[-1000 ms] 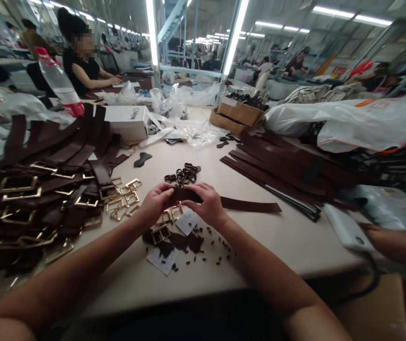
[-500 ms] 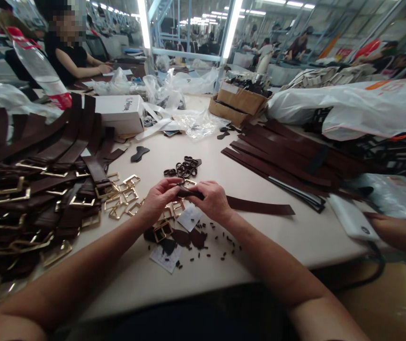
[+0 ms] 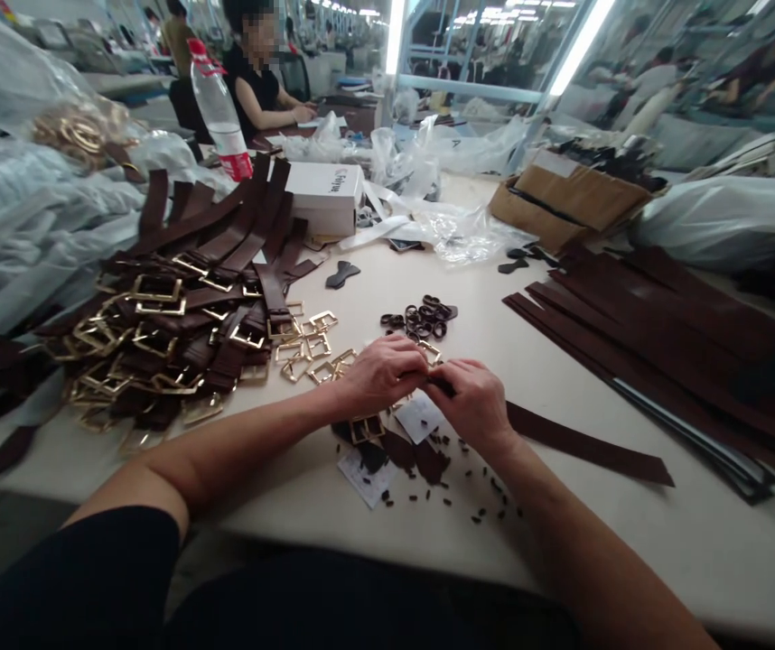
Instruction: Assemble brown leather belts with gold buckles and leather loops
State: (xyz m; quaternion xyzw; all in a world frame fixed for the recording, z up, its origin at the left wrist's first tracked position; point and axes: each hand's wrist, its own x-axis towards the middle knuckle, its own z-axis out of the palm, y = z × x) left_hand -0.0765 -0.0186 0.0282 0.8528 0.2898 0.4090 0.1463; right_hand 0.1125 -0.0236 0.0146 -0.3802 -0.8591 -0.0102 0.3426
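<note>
A dark brown belt strap runs to the right from under my right hand, whose fingers are closed round its near end. My left hand meets it there, fingers pinched together; what they grip is mostly hidden behind them. Just beyond the fingertips shows part of a gold buckle. Small brown belt loops lie in a heap past my hands. Loose gold buckles are left of my left hand. Below my hands are another buckle, paper slips and several tiny dark pieces.
A pile of buckled belts covers the left side. Flat brown straps are stacked at the right. Toward the back stand a white box, a plastic bottle and a cardboard box. A seated person works beyond.
My view has swung left, so everything sits further right in the picture. My left hand has turned over more, its back now covering the fingertips. The right hand still holds the strap.
</note>
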